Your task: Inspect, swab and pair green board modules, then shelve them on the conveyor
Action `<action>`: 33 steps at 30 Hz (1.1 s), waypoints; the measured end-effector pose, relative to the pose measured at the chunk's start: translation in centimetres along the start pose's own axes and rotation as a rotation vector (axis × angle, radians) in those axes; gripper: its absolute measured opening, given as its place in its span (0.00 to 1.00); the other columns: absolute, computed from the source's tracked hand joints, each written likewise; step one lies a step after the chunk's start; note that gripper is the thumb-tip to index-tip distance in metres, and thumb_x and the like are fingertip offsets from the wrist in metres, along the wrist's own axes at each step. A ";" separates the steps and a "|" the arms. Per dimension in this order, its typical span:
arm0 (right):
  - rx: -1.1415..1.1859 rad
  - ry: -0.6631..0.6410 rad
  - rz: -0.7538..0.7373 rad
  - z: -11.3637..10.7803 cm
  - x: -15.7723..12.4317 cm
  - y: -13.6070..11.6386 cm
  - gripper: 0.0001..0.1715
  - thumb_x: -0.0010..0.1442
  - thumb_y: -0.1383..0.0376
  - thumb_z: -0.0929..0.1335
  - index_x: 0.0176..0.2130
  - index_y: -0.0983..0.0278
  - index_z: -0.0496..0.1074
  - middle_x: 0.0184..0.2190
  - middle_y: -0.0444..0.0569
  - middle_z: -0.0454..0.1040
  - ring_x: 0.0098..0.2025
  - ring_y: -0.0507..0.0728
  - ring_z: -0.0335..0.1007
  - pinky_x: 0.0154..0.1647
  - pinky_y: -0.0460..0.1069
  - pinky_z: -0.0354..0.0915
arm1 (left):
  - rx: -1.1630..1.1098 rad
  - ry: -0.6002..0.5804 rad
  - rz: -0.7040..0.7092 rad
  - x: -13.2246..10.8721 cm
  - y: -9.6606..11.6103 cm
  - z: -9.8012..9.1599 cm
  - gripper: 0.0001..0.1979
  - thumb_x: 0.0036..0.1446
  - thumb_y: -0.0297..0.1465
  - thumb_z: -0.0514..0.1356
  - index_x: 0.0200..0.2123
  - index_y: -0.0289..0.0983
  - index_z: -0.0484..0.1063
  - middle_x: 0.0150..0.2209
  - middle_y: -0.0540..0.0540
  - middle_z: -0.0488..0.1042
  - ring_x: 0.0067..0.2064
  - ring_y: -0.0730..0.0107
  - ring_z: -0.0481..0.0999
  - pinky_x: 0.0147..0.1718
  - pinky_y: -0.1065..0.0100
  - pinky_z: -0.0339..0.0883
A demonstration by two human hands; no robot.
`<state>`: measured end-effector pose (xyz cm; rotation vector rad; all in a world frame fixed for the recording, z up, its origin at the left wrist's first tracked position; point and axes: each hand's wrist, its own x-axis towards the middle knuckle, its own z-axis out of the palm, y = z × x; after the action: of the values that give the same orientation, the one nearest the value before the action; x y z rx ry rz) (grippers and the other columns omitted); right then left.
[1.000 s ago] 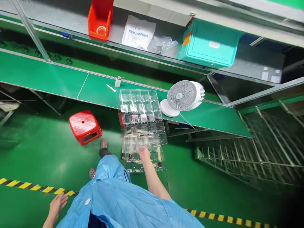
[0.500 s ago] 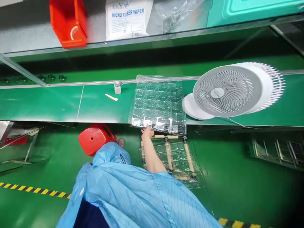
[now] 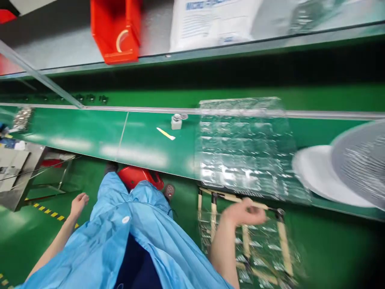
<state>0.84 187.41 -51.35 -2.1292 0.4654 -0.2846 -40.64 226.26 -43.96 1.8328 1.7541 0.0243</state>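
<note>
My right hand (image 3: 245, 212), half open and empty, is over a beige-piped rack (image 3: 283, 241); my left hand (image 3: 79, 203), loosely half open and empty, hangs beside me. Ahead, a clear compartmented tray (image 3: 240, 148) lies on the green bench (image 3: 144, 150), beside a white fan (image 3: 314, 172).

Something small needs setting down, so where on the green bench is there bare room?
Widest: the bench between the silvery bundle and the pale seam. Smaller: from that seam to the yellow-white strip. Crowded: rightward, where the clear plastic trays and fan stand close together.
</note>
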 end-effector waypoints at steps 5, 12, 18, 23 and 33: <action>-0.035 0.327 -0.101 0.6 -2.4 -2.3 0.35 0.60 0.39 0.61 0.53 0.60 0.71 0.52 0.78 0.66 0.59 0.80 0.65 0.57 0.75 0.61 | 0.086 0.139 0.193 16.3 5.4 -0.7 0.19 0.66 0.39 0.61 0.55 0.36 0.70 0.53 0.40 0.73 0.50 0.60 0.77 0.49 0.53 0.76; -0.051 -0.148 -0.664 18.0 -10.0 -17.1 0.36 0.63 0.38 0.56 0.33 0.61 0.74 0.27 0.56 0.77 0.29 0.64 0.77 0.33 0.60 0.76 | 0.086 0.087 0.641 35.9 17.2 5.0 0.20 0.65 0.40 0.62 0.56 0.36 0.70 0.58 0.39 0.71 0.57 0.54 0.73 0.57 0.45 0.71; -0.315 -0.886 -1.125 42.3 -14.3 -31.7 0.35 0.62 0.47 0.66 0.57 0.68 0.72 0.55 0.65 0.76 0.58 0.66 0.74 0.57 0.61 0.72 | 0.065 0.081 0.710 38.7 14.4 9.2 0.23 0.67 0.40 0.56 0.60 0.34 0.69 0.67 0.33 0.64 0.70 0.45 0.60 0.69 0.36 0.49; -0.436 -1.195 -1.300 59.8 -19.4 -38.8 0.55 0.57 0.48 0.74 0.71 0.66 0.53 0.72 0.65 0.52 0.73 0.71 0.52 0.70 0.69 0.54 | 0.115 0.131 0.795 37.6 13.8 10.7 0.25 0.68 0.37 0.49 0.62 0.32 0.68 0.68 0.31 0.63 0.72 0.45 0.58 0.71 0.39 0.44; -0.478 -1.220 -1.584 69.0 -25.1 -45.3 0.49 0.63 0.48 0.70 0.71 0.66 0.52 0.66 0.66 0.63 0.54 0.72 0.74 0.54 0.67 0.70 | 0.241 0.282 0.898 35.4 16.5 10.7 0.24 0.67 0.33 0.51 0.62 0.28 0.67 0.67 0.28 0.65 0.69 0.43 0.63 0.71 0.42 0.43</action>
<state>13.69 272.66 -53.20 -2.1482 -2.0297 0.3480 -16.81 255.24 -59.25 2.7594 0.9745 0.4563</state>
